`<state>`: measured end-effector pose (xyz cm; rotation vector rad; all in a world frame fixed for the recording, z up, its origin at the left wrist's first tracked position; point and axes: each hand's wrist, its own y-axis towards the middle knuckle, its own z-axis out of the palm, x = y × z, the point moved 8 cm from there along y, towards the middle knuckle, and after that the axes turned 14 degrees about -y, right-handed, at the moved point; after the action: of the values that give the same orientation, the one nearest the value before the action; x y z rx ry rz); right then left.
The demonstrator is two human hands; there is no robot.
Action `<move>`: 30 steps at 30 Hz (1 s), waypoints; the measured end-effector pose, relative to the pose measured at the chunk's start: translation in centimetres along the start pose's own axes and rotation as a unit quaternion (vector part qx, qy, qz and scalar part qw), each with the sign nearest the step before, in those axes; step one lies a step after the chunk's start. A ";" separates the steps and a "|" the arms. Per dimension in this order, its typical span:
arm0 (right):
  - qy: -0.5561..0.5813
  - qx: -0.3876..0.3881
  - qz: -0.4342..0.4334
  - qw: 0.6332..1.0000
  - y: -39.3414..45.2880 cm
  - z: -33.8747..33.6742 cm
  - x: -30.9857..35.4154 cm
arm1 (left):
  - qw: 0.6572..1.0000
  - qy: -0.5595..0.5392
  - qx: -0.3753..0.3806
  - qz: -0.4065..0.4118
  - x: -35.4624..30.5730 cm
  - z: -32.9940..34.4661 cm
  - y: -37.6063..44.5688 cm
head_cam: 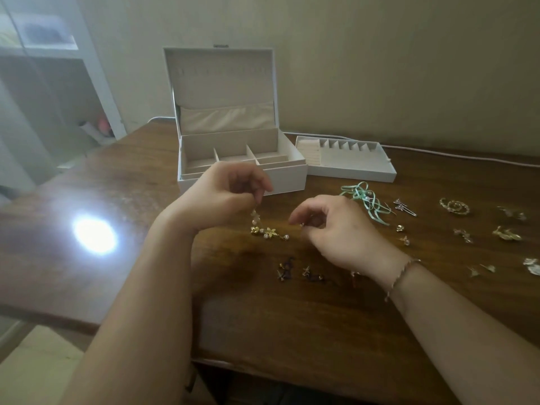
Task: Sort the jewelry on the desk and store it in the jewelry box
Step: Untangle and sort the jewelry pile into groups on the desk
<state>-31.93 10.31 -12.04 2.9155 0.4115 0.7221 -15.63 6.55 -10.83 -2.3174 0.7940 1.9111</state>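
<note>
left hand [225, 197]: fingers pinch a flower earring [254, 215], dangling above its twin [270, 232] on the counter [292, 317] | right hand [336, 229]: fingers curled, pinching a tiny piece, too small to identify | jewelry box [242, 171]: open, 12 o'clock of hands | tray [350, 168]: 3 o'clock of box

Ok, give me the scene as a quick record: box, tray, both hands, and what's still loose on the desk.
box: white box, lid up, compartments look bare
tray: white tray right of the box, on the desk
left hand: left hand pinches the pearl earring, its lower end on the desk
right hand: right hand pinches something small, too small to tell
loose: green ribbon, gold pieces at right, dark pieces near the wrists
</note>
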 end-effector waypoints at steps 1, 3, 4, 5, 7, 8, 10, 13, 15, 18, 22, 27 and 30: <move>-0.012 0.008 0.000 1.000 0.1 0.1 0.0 | 1.000 0.002 -0.011 0.005 -0.1 -0.1 0.0; -0.030 0.026 -0.001 0.999 0.3 0.3 0.0 | 0.999 0.001 -0.030 0.014 -0.4 -0.4 0.0; -0.040 0.033 -0.004 0.999 0.4 0.5 0.0 | 0.999 -0.011 -0.039 0.019 -0.7 -0.6 0.0; -0.050 0.037 -0.008 0.998 0.4 0.6 0.0 | 0.998 -0.024 -0.049 0.027 -1.0 -0.7 -0.1; -0.058 0.040 -0.017 0.997 0.4 0.6 0.1 | 0.995 -0.039 -0.079 0.041 -1.6 -1.3 -0.3; -0.057 0.040 -0.020 0.997 0.4 0.6 0.1 | 0.994 -0.031 -0.099 0.046 -1.8 -1.7 -0.4; -0.052 0.037 -0.023 0.998 0.4 0.3 0.0 | 0.989 0.007 -0.137 0.047 -1.7 -2.4 -0.4; -0.054 0.031 -0.026 0.998 0.5 0.1 -0.1 | 0.984 0.038 -0.174 0.018 -0.9 -3.0 -0.4; -0.055 0.032 -0.028 0.998 0.5 0.1 -0.1 | 0.971 0.101 -0.216 -0.002 -0.3 -3.9 -0.5; -0.047 0.028 -0.035 0.998 0.5 -0.3 0.2 | 0.955 0.163 -0.247 -0.014 -0.3 -4.7 -0.7; -0.073 0.031 -0.076 0.994 1.7 0.6 2.4 | 0.954 0.206 -0.214 -0.038 0.4 -3.9 -0.3; -0.140 0.038 -0.152 0.978 3.9 3.2 6.0 | 0.947 0.197 -0.250 -0.039 0.8 -4.6 -0.3; -0.168 0.087 -0.170 0.967 4.3 4.5 6.9 | 0.950 0.201 -0.236 -0.048 1.3 -4.3 -0.1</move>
<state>-22.92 8.02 -12.23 2.9242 0.9406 0.1453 -11.49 4.70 -11.00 -3.0228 0.2327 1.7611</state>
